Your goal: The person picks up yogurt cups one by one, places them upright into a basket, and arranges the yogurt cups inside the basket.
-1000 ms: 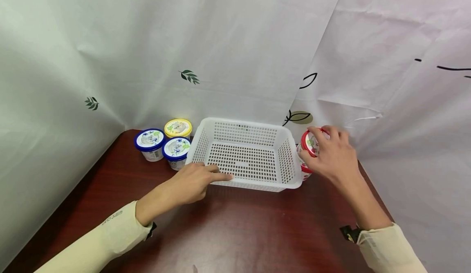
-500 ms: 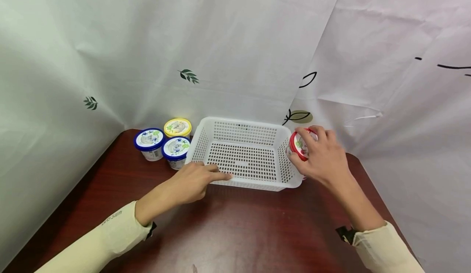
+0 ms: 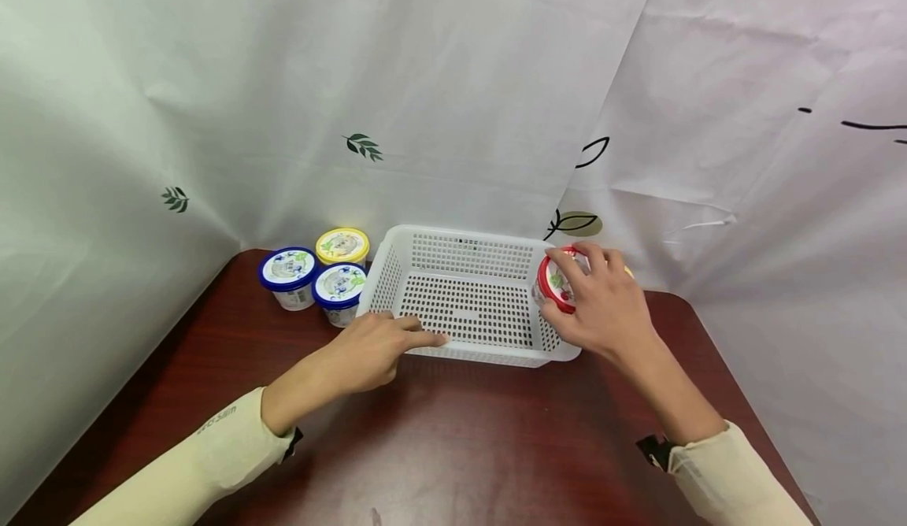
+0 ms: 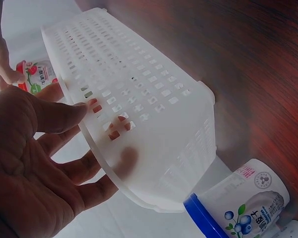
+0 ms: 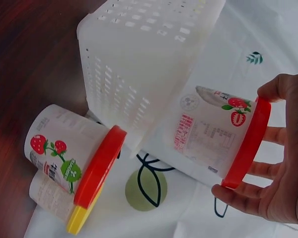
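My right hand (image 3: 602,305) grips a strawberry yogurt tub (image 3: 557,282) by its red lid. In the head view the tub is at the basket's right end, overlapping the rim. The right wrist view shows the tub (image 5: 208,129) raised, with thumb and fingers around the lid's edge. A white perforated plastic basket (image 3: 496,350) stands on the table with nothing lying in it. My left hand (image 3: 364,353) pinches its front rim near the left corner. In the left wrist view the thumb lies outside the basket wall (image 4: 134,74), and fingers show through from inside.
Left of the basket stand two blue-lidded tubs (image 3: 289,268) and a yellow-lidded tub (image 3: 343,246). On the right, another red-lidded tub (image 5: 64,148) stands beside a yellow-lidded one (image 5: 54,196). White printed cloth (image 3: 460,116) hangs behind the dark red table (image 3: 460,447).
My right hand has carried the red-lidded tub left, from beside the basket to over its right end. My left hand and the basket have stayed in place.
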